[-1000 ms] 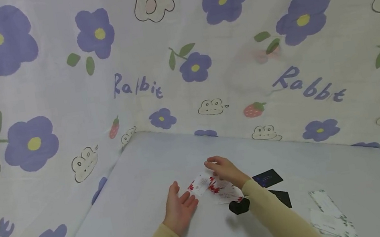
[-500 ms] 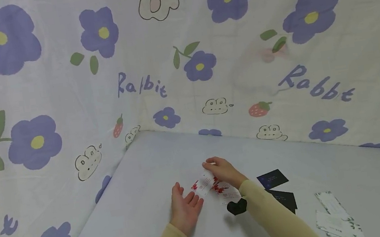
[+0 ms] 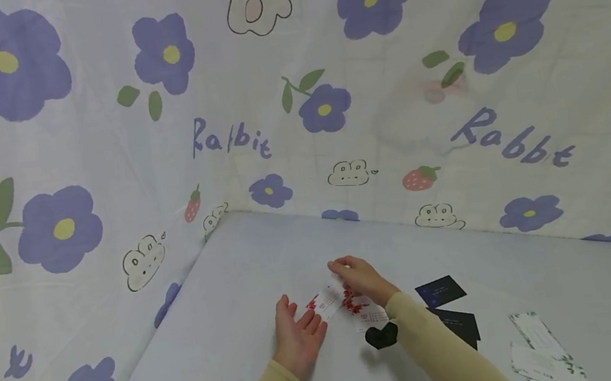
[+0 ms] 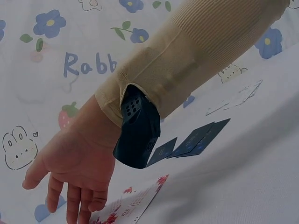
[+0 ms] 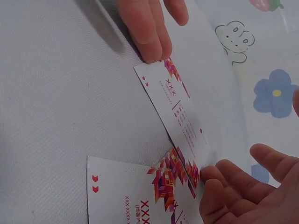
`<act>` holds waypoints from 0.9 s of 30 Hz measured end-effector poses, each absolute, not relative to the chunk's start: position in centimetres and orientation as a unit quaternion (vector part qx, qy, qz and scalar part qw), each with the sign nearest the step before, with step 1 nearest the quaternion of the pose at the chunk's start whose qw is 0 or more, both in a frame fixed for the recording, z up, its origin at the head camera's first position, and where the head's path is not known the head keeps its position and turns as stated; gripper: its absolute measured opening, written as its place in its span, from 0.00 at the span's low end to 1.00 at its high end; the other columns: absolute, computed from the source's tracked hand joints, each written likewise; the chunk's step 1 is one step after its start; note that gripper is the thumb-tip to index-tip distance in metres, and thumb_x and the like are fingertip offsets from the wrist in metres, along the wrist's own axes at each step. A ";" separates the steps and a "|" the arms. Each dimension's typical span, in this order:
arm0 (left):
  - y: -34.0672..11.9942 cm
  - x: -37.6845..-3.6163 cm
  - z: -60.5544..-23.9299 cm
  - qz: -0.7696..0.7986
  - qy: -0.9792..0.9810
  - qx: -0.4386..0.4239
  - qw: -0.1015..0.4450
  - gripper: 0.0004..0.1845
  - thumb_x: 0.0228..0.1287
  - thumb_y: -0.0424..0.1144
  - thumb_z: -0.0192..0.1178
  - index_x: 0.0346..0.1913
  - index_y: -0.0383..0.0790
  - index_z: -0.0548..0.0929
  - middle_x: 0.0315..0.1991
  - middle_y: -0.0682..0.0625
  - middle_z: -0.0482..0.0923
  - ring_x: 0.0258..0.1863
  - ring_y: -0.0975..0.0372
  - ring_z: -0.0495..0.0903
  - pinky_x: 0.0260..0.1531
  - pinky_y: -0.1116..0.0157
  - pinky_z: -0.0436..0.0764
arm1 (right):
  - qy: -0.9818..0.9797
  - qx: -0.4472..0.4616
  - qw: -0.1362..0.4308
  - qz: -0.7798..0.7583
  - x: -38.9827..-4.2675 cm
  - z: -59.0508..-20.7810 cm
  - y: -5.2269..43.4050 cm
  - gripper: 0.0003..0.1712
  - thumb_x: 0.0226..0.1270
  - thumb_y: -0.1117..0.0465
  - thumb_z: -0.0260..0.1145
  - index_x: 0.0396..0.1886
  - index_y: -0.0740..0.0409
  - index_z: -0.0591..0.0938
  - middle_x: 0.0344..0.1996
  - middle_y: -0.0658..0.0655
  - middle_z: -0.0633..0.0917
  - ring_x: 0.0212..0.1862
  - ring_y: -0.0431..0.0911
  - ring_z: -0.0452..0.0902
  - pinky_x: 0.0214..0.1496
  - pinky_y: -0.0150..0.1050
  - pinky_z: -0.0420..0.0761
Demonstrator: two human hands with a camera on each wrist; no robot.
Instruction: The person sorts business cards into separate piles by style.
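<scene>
Between the two hands lies a white business card (image 3: 326, 303) with red patterned corners. Its corner overlaps another card of the same print (image 3: 369, 316), which lies partly under my right forearm. My left hand (image 3: 299, 336) is palm up with fingers extended; in the right wrist view the left fingers (image 5: 145, 32) touch the first card's near end. The right hand (image 3: 360, 277) reaches down over the cards' far side. Its fingers (image 4: 72, 200) point down at a card edge, the thumb standing apart. In the right wrist view, the right fingertips (image 5: 209, 175) meet the card's other end.
Black business cards (image 3: 441, 290) lie to the right of the right forearm. Farther right are several white cards with leafy borders (image 3: 546, 358). A flower-printed curtain (image 3: 329, 148) bounds the white table (image 3: 267, 248) at the back and left.
The right hand has shifted slightly left over the first card, whose angle has changed a little. The left hand stays beside it, fingers still extended. The whole view has drifted slightly.
</scene>
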State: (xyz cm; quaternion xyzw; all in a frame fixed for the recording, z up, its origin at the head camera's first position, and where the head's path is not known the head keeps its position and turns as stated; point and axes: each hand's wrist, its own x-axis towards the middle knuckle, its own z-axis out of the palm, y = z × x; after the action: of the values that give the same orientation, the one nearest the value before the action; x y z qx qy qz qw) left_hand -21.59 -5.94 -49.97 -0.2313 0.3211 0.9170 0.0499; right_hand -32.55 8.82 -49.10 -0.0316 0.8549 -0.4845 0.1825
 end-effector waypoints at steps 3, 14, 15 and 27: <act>-6.1 -21.6 -50.1 0.917 0.322 -0.229 0.053 0.45 0.78 0.58 0.38 0.81 0.35 0.32 0.79 0.23 0.39 0.81 0.37 0.44 0.81 0.44 0.50 | 0.848 -0.030 0.189 -0.494 -32.4 -49.0 8.7 0.35 0.76 0.37 0.55 0.69 0.58 0.74 0.54 0.64 0.81 0.47 0.53 0.79 0.48 0.45 0.82; -6.2 -21.4 -50.1 0.914 0.329 -0.229 0.060 0.44 0.79 0.58 0.36 0.81 0.35 0.32 0.80 0.24 0.40 0.81 0.37 0.44 0.81 0.44 0.49 | 0.881 -0.022 0.138 -0.453 -33.0 -49.5 8.8 0.36 0.74 0.35 0.57 0.67 0.57 0.76 0.58 0.62 0.82 0.44 0.48 0.80 0.46 0.41 0.80; -6.3 -21.4 -50.1 0.914 0.330 -0.228 0.060 0.44 0.79 0.58 0.36 0.81 0.35 0.31 0.80 0.24 0.40 0.81 0.37 0.44 0.81 0.44 0.49 | 0.880 -0.020 0.142 -0.453 -33.0 -49.5 8.8 0.36 0.74 0.35 0.57 0.67 0.57 0.76 0.56 0.61 0.82 0.43 0.48 0.80 0.45 0.40 0.79; -6.4 -21.4 -50.3 0.914 0.330 -0.228 0.063 0.43 0.79 0.58 0.35 0.81 0.35 0.32 0.79 0.24 0.39 0.81 0.37 0.44 0.81 0.44 0.49 | 0.867 -0.010 0.175 -0.466 -32.7 -49.4 8.4 0.42 0.74 0.33 0.53 0.69 0.63 0.74 0.47 0.63 0.83 0.41 0.50 0.78 0.43 0.40 0.79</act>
State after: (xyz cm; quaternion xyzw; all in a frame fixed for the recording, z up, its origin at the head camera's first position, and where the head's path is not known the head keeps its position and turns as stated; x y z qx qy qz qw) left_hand -21.41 -6.36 -50.27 -0.2279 0.3300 0.9139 0.0628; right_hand -32.72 8.36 -49.42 -0.0100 0.8670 -0.4664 0.1751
